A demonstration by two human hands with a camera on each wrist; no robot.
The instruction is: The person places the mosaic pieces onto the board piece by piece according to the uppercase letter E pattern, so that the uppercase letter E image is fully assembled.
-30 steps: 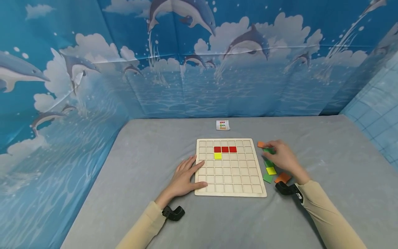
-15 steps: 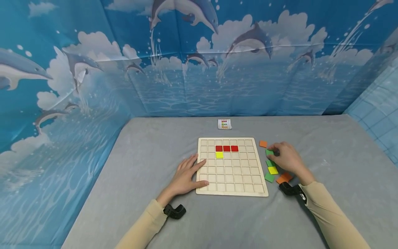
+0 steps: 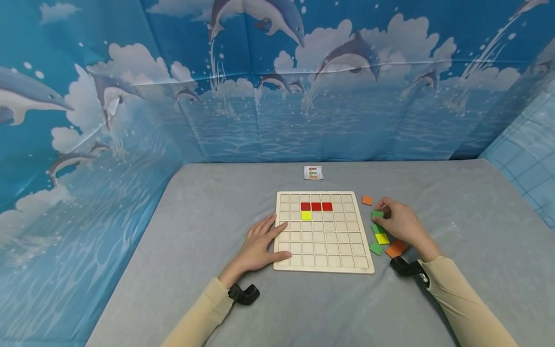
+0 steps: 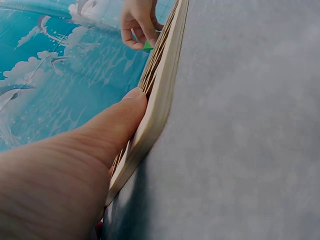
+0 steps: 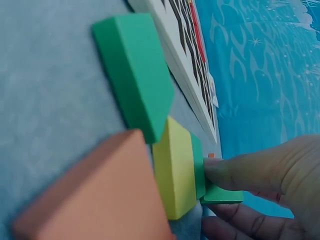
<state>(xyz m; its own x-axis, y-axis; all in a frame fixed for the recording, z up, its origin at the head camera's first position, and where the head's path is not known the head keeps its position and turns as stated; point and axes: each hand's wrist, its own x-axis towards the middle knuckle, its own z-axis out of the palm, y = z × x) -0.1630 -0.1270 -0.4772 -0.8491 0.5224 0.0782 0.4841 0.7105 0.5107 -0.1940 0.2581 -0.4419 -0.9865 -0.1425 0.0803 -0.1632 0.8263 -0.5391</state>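
My left hand [image 3: 257, 250] lies with fingers spread at the left edge of a wooden grid board [image 3: 325, 264], thumb and a finger resting on it. In the left wrist view the thumb [image 4: 112, 120] touches the board's rim. To the right of the board, my right hand [image 3: 402, 222] pinches a green square tile [image 3: 377, 214] between thumb and fingers. The right wrist view shows this green tile [image 5: 222, 195] tilted, partly hidden by the thumb. Nearer me lie another green tile [image 3: 377, 229], a yellow tile [image 3: 382, 239] and a third green tile [image 3: 376, 248].
Orange tiles [image 3: 396, 248] lie under the right wrist, and a single orange tile [image 3: 367, 200] sits by the board's far right corner. Three red tiles [image 3: 316, 206] and one yellow tile [image 3: 306, 215] occupy board squares. A small printed grid card [image 3: 313, 172] lies behind the board.
The right hand's fingers have drawn back from the far orange tile and now hold the green tile's edges. The left hand and the board keep their places; the head view has shifted slightly.
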